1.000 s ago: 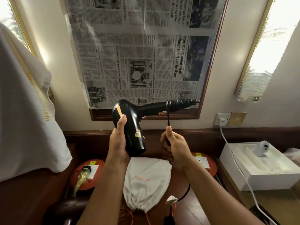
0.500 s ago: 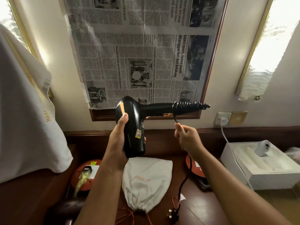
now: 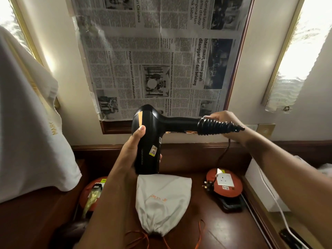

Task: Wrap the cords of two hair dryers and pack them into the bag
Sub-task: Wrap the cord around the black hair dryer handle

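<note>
A newspaper taped over the framed panel on the wall filled most of the view, its sideways headline reading "Isteri maut, suami parah dilanggar lori dari belakang". At the left hung a white cloth with gold lettering beginning "MAR". Below, the dark wooden bench ran back to a raised wooden edge under the wall, with bare room left in the middle front. On it lay a white drawstring bag printed in orange letters too small to read, flanked by two orange cable reels, the right one carrying a white socket plate. The black hair dryer was held up in the air above the bag, the left hand clamped round its barrel, its handle pointing right. The right hand was closed round the handle's end, where the cord sat wound in tight coils, the rest dropping to the plug by the right reel.
</note>
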`<action>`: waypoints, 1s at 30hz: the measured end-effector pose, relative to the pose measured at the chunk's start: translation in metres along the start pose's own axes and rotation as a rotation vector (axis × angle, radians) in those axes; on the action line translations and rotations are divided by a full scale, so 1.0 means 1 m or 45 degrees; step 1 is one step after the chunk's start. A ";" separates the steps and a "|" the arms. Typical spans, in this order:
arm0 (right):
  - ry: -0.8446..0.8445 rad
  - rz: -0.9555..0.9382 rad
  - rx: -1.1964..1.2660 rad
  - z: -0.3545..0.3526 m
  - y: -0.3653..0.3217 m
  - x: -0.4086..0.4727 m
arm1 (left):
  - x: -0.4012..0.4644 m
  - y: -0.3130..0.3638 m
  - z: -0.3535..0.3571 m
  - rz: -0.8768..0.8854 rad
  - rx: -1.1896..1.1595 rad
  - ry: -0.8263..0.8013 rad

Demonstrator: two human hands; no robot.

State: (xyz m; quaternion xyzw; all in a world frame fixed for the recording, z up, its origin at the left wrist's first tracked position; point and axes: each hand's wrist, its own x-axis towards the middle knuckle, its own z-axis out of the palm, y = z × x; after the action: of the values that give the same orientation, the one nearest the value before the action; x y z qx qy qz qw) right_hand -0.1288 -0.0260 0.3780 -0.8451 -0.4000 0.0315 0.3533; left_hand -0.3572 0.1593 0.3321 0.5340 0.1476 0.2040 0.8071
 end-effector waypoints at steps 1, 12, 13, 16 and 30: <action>-0.003 -0.005 -0.097 -0.007 0.000 0.009 | 0.001 0.001 -0.001 0.009 0.024 0.003; 0.010 -0.249 -0.470 -0.037 -0.042 0.017 | 0.015 -0.002 0.005 0.136 0.280 0.175; 0.030 -0.281 -0.489 -0.036 -0.045 0.016 | 0.016 -0.004 0.007 0.172 0.288 0.203; 0.083 -0.312 -0.521 -0.029 -0.050 0.013 | 0.020 -0.011 0.011 0.263 0.288 0.300; 0.216 -0.058 0.216 0.059 -0.050 -0.046 | 0.024 -0.026 0.015 0.421 0.097 0.594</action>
State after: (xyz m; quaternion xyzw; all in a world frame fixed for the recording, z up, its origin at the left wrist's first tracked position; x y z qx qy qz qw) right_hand -0.2123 -0.0027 0.3551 -0.8026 -0.3835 -0.0144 0.4567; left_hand -0.3250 0.1504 0.3135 0.5192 0.2478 0.4446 0.6865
